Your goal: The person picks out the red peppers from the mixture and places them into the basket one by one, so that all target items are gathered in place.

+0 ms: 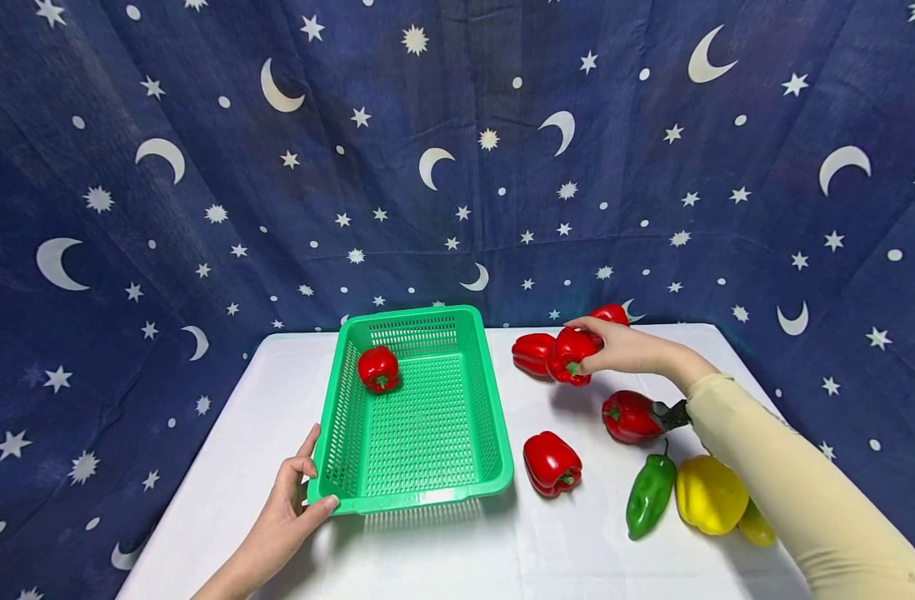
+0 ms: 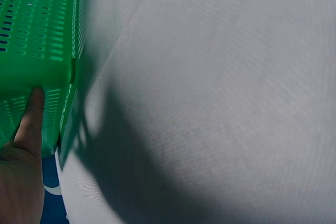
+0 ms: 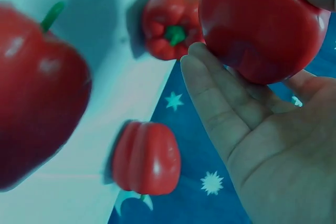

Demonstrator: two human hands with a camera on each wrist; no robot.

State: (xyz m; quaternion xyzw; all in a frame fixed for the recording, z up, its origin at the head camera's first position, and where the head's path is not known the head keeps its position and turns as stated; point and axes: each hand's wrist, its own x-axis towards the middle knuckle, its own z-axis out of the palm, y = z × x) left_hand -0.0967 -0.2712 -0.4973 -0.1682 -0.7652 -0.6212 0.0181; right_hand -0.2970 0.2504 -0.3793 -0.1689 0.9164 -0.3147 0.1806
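Observation:
At the upper right of the head view, my right hand point(image 1: 626, 350) holds a red bell pepper point(image 1: 570, 357) above the table. The right wrist view shows that same pepper point(image 3: 257, 30) between the thumb and the fingers. My left hand point(image 1: 281, 500) grips the near left corner of a green plastic basket point(image 1: 386, 504), thumb over the rim. In the left wrist view a digit presses against the basket's wall point(image 2: 31, 74); the rest of the grip is out of sight. One red bell pepper point(image 1: 378, 369) lies inside the basket, towards its far left.
Behind the held pepper lie two red bell peppers point(image 1: 532, 355) point(image 1: 611, 314). Nearer are two more red ones point(image 1: 552, 464) point(image 1: 628, 417), a long green pepper point(image 1: 651, 494), a yellow bell pepper point(image 1: 711, 494) and a partly hidden yellowish one point(image 1: 757, 525). A patterned blue curtain point(image 1: 457, 167) hangs behind the white table point(image 1: 562, 550).

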